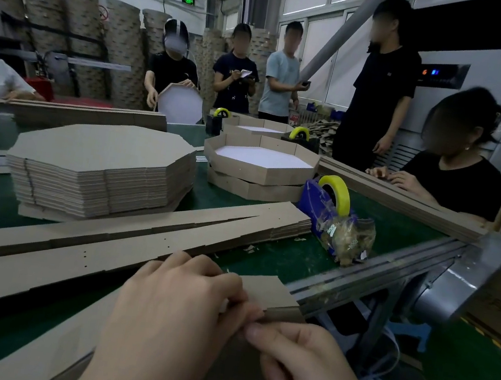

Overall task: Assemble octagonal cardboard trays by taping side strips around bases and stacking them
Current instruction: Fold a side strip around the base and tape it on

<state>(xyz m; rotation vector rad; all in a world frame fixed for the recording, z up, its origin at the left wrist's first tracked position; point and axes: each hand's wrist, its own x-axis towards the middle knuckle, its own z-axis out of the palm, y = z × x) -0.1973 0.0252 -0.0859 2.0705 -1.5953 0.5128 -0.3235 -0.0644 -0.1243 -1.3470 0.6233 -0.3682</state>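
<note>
**Cardboard strip gripped at the table's near edge**

The end of a side strip (273, 292) is pinched by both hands. The left hand (173, 308) is curled over it, and the right hand (310, 371) is closed on it from below. On the green table (291, 257) beyond, a stack of octagonal bases (100, 164) is seen, with stacked trays (259, 168) and a tape dispenser (333, 215) to its right.

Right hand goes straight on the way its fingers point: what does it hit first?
Likely the left hand: the right hand points left at it, both pinching one cardboard strip end, fingers almost touching.
</note>
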